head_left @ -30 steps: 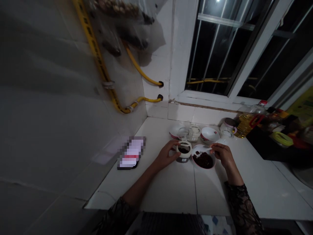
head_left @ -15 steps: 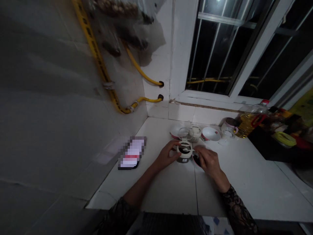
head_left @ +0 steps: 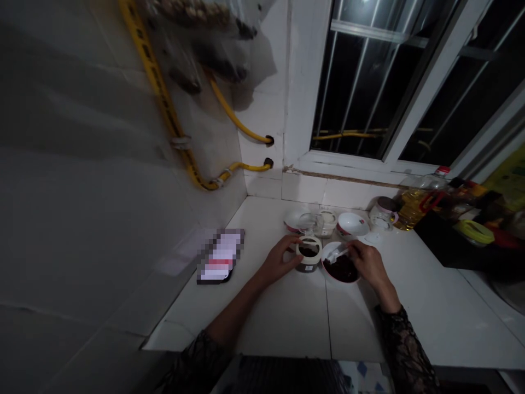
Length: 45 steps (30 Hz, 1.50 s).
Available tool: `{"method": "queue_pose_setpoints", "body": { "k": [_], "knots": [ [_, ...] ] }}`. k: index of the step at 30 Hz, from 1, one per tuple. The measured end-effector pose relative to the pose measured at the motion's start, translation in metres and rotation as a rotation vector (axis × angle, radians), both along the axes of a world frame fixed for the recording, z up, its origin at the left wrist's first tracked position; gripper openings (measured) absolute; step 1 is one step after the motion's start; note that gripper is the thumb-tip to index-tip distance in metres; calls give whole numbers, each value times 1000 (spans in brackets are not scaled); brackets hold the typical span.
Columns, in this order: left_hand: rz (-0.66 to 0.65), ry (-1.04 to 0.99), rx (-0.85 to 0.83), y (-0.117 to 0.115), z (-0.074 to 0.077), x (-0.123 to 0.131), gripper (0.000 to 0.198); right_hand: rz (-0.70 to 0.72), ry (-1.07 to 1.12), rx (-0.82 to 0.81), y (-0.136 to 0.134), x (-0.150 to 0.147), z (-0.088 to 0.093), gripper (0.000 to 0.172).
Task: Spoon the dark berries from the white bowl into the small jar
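My left hand curls around a small white-rimmed jar with dark contents, holding it steady on the white counter. My right hand pinches a white spoon, whose tip dips into a bowl filled with dark red paste just right of the jar. Both forearms come in from the bottom edge; the sleeves are dark lace.
Behind the jar stand two white bowls, a small glass and a lidded cup. An oil bottle and other bottles crowd the right. A blurred flat object lies left. Yellow gas pipes run along the wall.
My right hand has swung the spoon from over the jar back to the right, into the bowl of dark paste. My left hand has stayed on the jar.
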<state>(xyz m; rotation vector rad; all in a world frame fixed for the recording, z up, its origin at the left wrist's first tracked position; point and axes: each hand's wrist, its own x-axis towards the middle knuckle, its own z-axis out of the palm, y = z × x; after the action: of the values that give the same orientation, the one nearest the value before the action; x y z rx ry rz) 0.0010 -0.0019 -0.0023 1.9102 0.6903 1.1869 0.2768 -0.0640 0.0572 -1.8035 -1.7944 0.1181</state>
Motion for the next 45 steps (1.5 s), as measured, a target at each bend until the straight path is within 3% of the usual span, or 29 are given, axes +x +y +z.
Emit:
{"method": "queue_pose_setpoints", "body": {
  "k": [5,10,17,26,35,41,45],
  "knots": [
    [1,-9,-5,1,-1,0,33,104,321,-119,2,-11,0,27],
    [3,-20,7,2,-3,1,33,9,620,-152,4,-3,3,28],
    [-4,0,9,0,0,0,32,-91,868,-191,7,11,7,26],
    [2,-7,0,0,1,1,32,-84,920,-208,12,16,-2,27],
    [11,-7,3,-1,2,1,32,-89,1009,-156,6,5,10,27],
    [3,-7,-6,-2,4,1,32,-49,995,17,0,-25,15,34],
    [9,-3,2,-1,2,0,32,-18,722,253,-6,-44,7,32]
  ]
}}
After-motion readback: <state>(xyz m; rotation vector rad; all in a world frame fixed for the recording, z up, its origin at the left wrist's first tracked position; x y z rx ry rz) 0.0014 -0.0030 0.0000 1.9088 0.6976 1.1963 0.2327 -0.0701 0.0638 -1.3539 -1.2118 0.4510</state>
